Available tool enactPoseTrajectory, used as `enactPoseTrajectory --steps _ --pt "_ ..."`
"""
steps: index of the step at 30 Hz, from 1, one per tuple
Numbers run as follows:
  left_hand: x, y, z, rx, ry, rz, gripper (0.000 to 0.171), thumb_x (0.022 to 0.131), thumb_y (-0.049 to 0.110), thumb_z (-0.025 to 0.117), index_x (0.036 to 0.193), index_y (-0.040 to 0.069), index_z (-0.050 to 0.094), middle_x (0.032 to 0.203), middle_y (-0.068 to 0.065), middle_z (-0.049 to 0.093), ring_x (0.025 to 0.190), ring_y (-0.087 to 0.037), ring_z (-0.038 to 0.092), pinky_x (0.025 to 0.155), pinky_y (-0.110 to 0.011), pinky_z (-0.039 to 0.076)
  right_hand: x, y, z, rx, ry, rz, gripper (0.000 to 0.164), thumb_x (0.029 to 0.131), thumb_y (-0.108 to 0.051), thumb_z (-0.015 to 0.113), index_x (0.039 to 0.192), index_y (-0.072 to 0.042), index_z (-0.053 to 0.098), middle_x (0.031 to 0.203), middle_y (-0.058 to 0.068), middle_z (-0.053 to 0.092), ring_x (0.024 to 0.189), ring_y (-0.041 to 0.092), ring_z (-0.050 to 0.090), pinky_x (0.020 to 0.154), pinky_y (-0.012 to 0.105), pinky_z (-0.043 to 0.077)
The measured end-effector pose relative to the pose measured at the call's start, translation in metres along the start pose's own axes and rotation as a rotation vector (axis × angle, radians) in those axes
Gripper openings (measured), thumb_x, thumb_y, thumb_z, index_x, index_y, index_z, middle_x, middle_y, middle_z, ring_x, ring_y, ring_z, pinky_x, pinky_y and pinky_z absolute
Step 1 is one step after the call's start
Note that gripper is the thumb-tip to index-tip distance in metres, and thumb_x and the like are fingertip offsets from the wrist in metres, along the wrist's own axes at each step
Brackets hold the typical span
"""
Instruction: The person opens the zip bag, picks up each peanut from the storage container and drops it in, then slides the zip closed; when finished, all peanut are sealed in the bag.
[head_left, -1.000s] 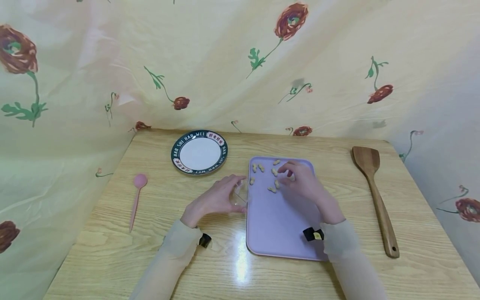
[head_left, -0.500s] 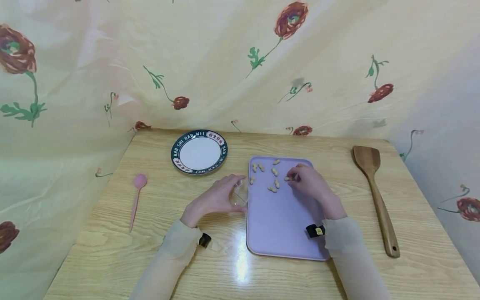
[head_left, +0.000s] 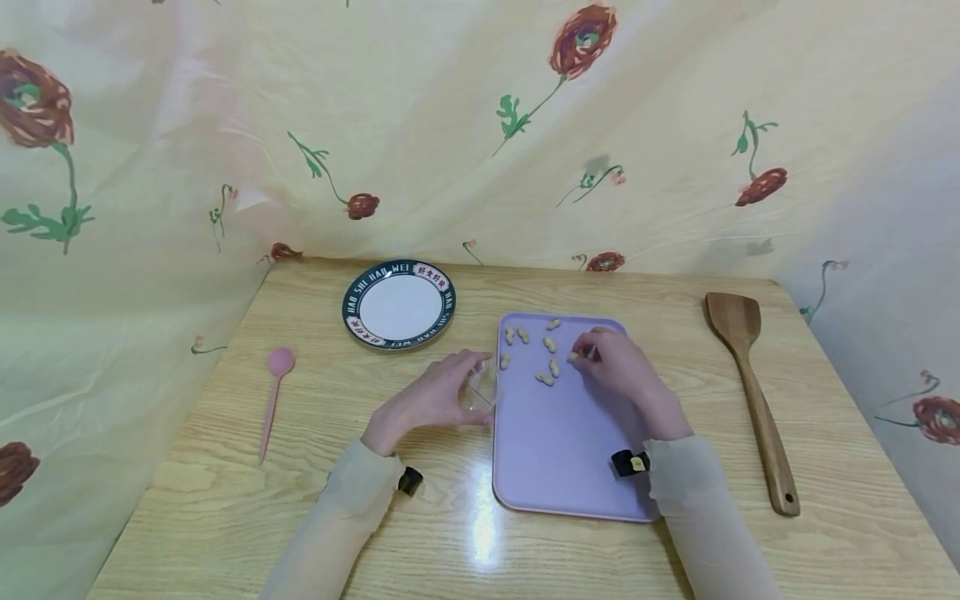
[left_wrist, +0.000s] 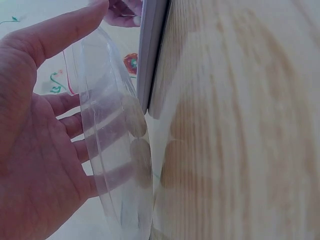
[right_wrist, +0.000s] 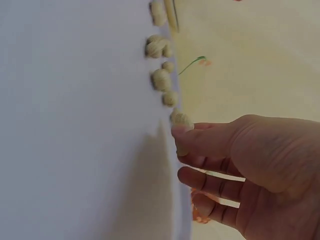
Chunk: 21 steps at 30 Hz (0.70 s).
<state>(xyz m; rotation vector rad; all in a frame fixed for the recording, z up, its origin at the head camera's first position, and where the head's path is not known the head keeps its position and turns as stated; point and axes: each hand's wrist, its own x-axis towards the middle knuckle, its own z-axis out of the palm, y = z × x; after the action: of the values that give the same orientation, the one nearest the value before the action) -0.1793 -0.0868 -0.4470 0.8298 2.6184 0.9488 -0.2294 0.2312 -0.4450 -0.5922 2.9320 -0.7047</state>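
My right hand (head_left: 618, 367) is low over the right half of a lilac tray (head_left: 570, 450). Its thumb and index finger pinch a peanut (right_wrist: 182, 120), while the other fingers curl loosely below in the right wrist view. Several unshelled peanuts (head_left: 550, 344) lie scattered over the tray's far left part. At the tray's left edge, my left hand (head_left: 431, 392) holds a clear plastic container (left_wrist: 107, 130) on the table, thumb on one side and fingers on the other. Through its wall, what look like two peanuts (left_wrist: 141, 155) show at the bottom.
A white plate with a dark lettered rim (head_left: 356, 321) stands at the back left. A pink spoon (head_left: 276, 392) lies on the table's left side, and a wooden spatula (head_left: 750, 383) on its right. A flowered cloth (head_left: 450, 125) hangs behind the table.
My right hand has moved slightly right from above the peanuts and come down, its thumb and finger closing on a peanut. My left hand and the container stay where they were.
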Motion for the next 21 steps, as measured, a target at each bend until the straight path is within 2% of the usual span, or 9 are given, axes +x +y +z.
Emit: enactPoseTrajectory --steps 5,11,15,21 --pt "0.001 0.0 0.001 0.002 0.002 -0.004 0.097 0.076 0.041 0.087 0.153 0.011 0.036 0.134 -0.007 0.053 0.126 -0.025 0.048 0.112 -0.051 0.031 -0.001 -0.016 -0.006 0.004 0.063 -0.122 0.012 0.089 -0.003 0.074 0.101 -0.005 0.073 0.09 0.004 0.067 0.081 0.02 0.061 0.071 0.038 0.051" --pt "0.001 -0.001 0.001 0.008 -0.001 0.007 0.096 0.076 0.041 0.087 0.153 0.011 0.036 0.133 -0.005 0.053 0.124 -0.023 0.048 0.11 -0.048 0.033 -0.006 -0.047 -0.011 0.025 0.128 -0.289 0.015 0.087 -0.002 0.076 0.1 -0.008 0.073 0.095 0.001 0.067 0.083 0.017 0.063 0.07 0.038 0.054" --pt "0.001 -0.002 0.002 0.001 -0.007 0.018 0.096 0.077 0.042 0.085 0.153 0.012 0.036 0.133 -0.004 0.053 0.123 -0.022 0.049 0.108 -0.047 0.036 -0.009 -0.064 -0.008 0.022 0.124 -0.373 0.015 0.087 -0.003 0.076 0.1 -0.01 0.073 0.097 0.0 0.066 0.087 0.018 0.063 0.073 0.037 0.054" --pt "0.001 0.0 0.001 0.001 -0.016 0.033 0.096 0.078 0.044 0.085 0.153 0.011 0.036 0.132 -0.005 0.054 0.12 -0.022 0.05 0.106 -0.047 0.038 -0.011 -0.083 0.003 -0.012 0.073 -0.47 0.017 0.085 -0.003 0.079 0.1 -0.01 0.074 0.1 0.0 0.066 0.092 0.02 0.065 0.08 0.034 0.054"
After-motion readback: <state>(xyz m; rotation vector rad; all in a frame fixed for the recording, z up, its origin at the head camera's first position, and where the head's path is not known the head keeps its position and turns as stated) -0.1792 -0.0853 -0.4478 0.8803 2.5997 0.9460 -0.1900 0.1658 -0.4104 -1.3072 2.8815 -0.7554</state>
